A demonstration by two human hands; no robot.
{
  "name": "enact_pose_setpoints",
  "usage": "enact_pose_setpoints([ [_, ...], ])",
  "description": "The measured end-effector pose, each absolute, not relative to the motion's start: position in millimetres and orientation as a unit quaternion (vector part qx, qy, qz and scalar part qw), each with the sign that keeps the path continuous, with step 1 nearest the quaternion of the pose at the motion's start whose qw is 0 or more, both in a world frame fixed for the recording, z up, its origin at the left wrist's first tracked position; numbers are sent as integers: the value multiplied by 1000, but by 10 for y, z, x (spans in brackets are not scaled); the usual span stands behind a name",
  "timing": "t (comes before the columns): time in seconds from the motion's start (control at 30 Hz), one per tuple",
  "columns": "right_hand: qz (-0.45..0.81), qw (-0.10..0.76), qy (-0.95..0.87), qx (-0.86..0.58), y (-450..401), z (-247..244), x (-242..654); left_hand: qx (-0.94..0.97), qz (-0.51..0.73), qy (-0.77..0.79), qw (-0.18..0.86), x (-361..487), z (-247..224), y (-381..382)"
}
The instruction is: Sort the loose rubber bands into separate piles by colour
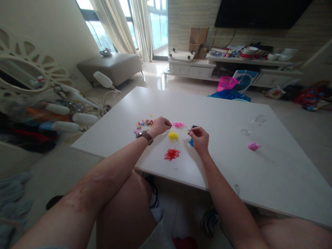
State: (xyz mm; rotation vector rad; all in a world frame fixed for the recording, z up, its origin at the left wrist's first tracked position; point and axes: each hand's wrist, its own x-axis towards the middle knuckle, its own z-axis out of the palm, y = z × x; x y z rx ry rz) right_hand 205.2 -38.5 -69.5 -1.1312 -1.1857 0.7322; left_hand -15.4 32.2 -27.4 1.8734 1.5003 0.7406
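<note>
- At the near edge of the white rectangular surface [223, 166], right of the right forearm: a small clear piece [237, 188], too faint to identify.
- Nearest of the heaps, between the forearms: a loose pile of thin red strands or bands [172, 154].
- Well to the right: a glossy pink rounded object [253, 146].
- Just beside and partly behind the right hand [201, 138]: a small pile of bright blue pieces [191, 142].
- Right grip: thumb and finger pinched together on a tiny yellow piece [187, 130].
- In the gap between both hands: a pile of thin yellow bands [173, 137].
- On the left wrist: a watch with a dark brown strap [145, 136].
- Left hand [161, 125]: poised by the pink pile, fingers curled; cannot tell whether clamped on anything.
- Partly behind the left hand and wrist: a scattered pile of mixed-colour bands [145, 122].
- Just beyond the yellow: a pile of pink bands [178, 125].
- Past the right fingertips: a small pile of black pieces [194, 127].
- Farther right: a clear see-through container [259, 120].
- Beyond the surface: a bright pink openwork plastic basket [227, 83].
- On the far wall: a black flat television [261, 14].
</note>
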Motion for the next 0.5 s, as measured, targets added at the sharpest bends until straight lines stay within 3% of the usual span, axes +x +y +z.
enact_pose_setpoints([
  [0.5,312,627,-506,-503,-367,-741,2088,673,326,581,322,248,-305,484],
])
